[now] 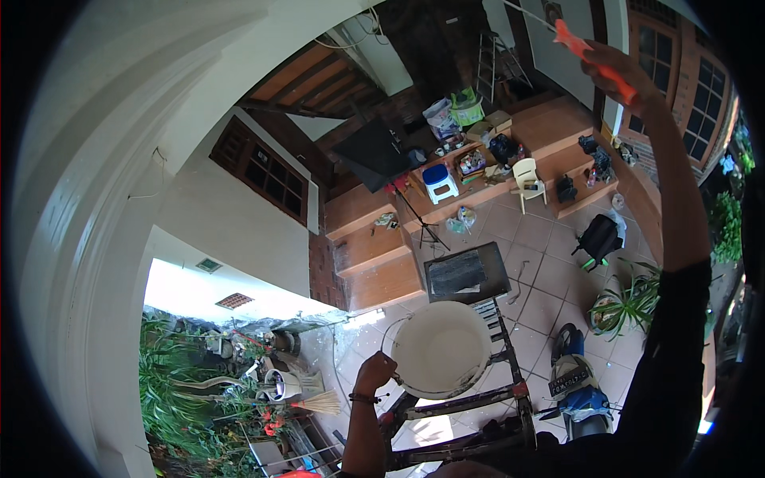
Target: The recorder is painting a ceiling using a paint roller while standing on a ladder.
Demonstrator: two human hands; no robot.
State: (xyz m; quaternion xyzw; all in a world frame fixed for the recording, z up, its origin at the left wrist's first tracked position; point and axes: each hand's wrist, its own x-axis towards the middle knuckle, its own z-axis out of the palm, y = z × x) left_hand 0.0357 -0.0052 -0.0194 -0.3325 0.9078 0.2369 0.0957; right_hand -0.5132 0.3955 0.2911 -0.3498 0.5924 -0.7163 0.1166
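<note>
My left hand (376, 372) is closed at the left edge of a white bucket (393, 350), by its thin wire handle. Pale, off-white liquid, seemingly paint, lies in the bucket. The bucket is over the top of a dark, paint-spattered stepladder (522, 390); whether it rests there I cannot tell. High at the upper right, my raised right hand (617, 72) grips the orange handle of what looks like a paint roller (572, 40). Its thin metal rod runs up and left, and its far end is outside the view. A pale wall (88, 239) curves along the left.
Far below on the tiled floor stand a motorbike (580, 390), a potted plant (621, 315), a black bag (599, 237) and a dark mat (466, 272). Steps hold a blue-and-white stool (438, 182) and clutter. A light stand (429, 231) rises nearby; garden plants (179, 374) grow lower left.
</note>
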